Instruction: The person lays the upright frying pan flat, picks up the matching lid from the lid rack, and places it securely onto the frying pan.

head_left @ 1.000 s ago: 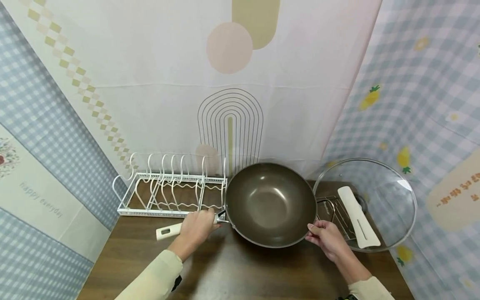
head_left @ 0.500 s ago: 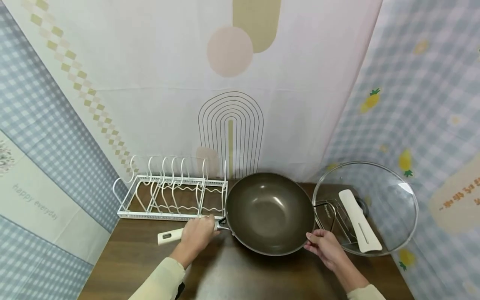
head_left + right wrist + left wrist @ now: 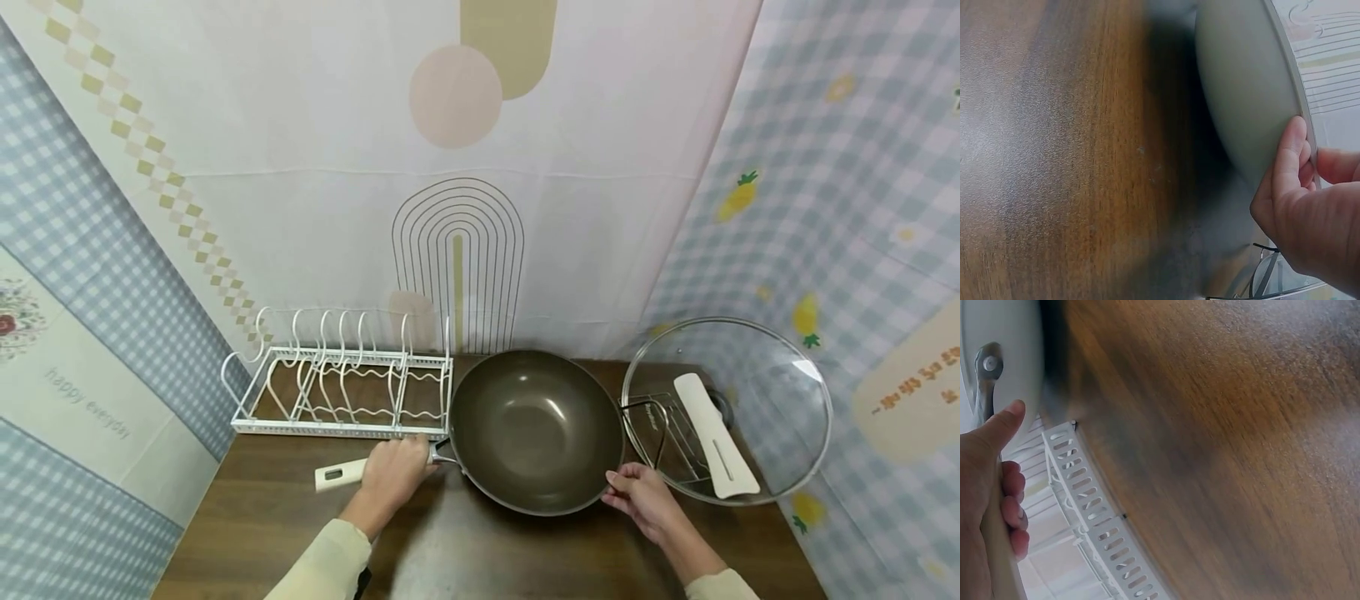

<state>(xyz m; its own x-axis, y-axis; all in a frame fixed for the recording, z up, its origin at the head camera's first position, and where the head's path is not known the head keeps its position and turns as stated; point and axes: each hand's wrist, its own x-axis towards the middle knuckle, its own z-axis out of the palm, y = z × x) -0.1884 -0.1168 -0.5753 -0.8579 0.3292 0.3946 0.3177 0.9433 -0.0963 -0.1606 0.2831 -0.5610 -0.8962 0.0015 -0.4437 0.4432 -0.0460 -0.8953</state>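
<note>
Wok (image 3: 537,433), dark inside and pale outside, is held between two hands over a wooden tabletop (image 3: 480,562), its open side turned upward; whether its base touches the wood cannot be told. The cream handle (image 3: 340,475) is gripped by the left hand (image 3: 396,467), fingers curled round it and thumb laid along it toward the bowl. The rim is pinched between thumb and fingers of the right hand (image 3: 643,500). The long axis is laid crosswise from hand to hand, the handle's tip pointed outward past the left hand and slightly toward the person. A white wire rack (image 3: 311,428) is set just beyond the left hand; a clear glass lid (image 3: 783,417) is propped beyond the right.
</note>
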